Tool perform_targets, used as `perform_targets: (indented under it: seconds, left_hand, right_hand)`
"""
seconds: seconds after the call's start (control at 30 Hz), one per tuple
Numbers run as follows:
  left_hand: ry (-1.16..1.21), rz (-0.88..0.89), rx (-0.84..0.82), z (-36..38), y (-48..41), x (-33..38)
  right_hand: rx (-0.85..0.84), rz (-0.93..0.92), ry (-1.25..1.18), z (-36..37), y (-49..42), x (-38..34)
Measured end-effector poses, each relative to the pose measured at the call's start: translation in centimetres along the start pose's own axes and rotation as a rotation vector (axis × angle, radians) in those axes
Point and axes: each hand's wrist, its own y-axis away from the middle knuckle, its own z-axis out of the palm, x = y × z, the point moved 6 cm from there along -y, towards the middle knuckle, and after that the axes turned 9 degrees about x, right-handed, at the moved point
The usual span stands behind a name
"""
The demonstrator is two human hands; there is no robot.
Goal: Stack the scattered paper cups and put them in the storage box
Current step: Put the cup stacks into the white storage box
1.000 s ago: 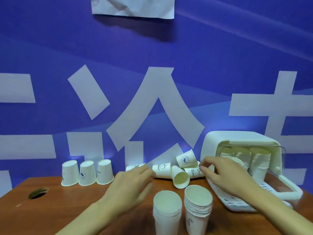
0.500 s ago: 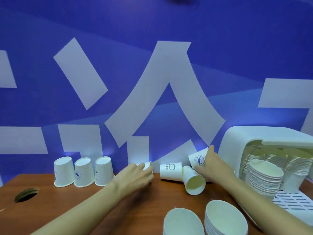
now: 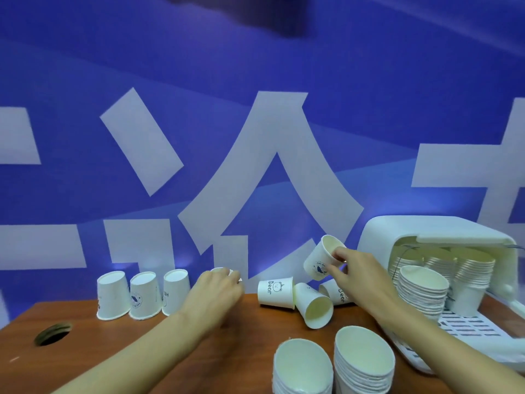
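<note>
Head view | right hand (image 3: 358, 270) pinches raised cup (image 3: 318, 258) | left hand (image 3: 216, 294) grips mostly hidden cup (image 3: 220, 270)

Right grip (image 3: 360, 277) pinches a tilted cup (image 3: 318, 260) at one o'clock of the toppled cups (image 3: 275, 291); left grip (image 3: 216, 294) clasps a second cup (image 3: 220, 270) at nine.

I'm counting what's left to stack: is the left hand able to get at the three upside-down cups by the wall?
Probably yes: the left hand sits right beside the three upside-down cups, nothing between, though it grips a half-hidden cup.
</note>
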Motion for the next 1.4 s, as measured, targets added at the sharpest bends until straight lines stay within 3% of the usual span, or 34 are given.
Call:
perform_targets:
  seconds: [0.13,0.3,0.47,0.67,1.0,1.17,1.4]
  left_hand:
    - [0.216,-0.19,0.115,-4.6,0.8,-0.3]
    - [0.314,-0.282,0.305,-12.3,2.3,-0.1]
    - [0.416,-0.262,0.4,-17.1,3.7,1.0]
    - [0.472,-0.15,0.405,-18.4,5.4,4.4]
    - [0.524,-0.051,0.277,-16.9,6.7,7.4]
    - [0.506,-0.025,0.084,-14.6,6.8,8.1]
    - [0.688,-0.053,-0.174,-13.5,5.3,8.0]
  right_hand:
    - [-0.009,-0.079,-0.008,-3.6,1.9,-1.8]
    - [-0.004,-0.13,-0.042,-8.3,4.4,-3.8]
    - [0.049,-0.195,-0.09,-13.3,6.8,-5.0]
    - [0.031,-0.295,0.046,-16.3,9.6,-5.1]
    - [-0.039,-0.284,-0.014,-15.8,11.5,-4.4]
    - [-0.023,-0.299,-0.015,-15.1,11.7,-4.3]
    - [-0.045,-0.271,-0.029,-13.6,11.7,-3.6]
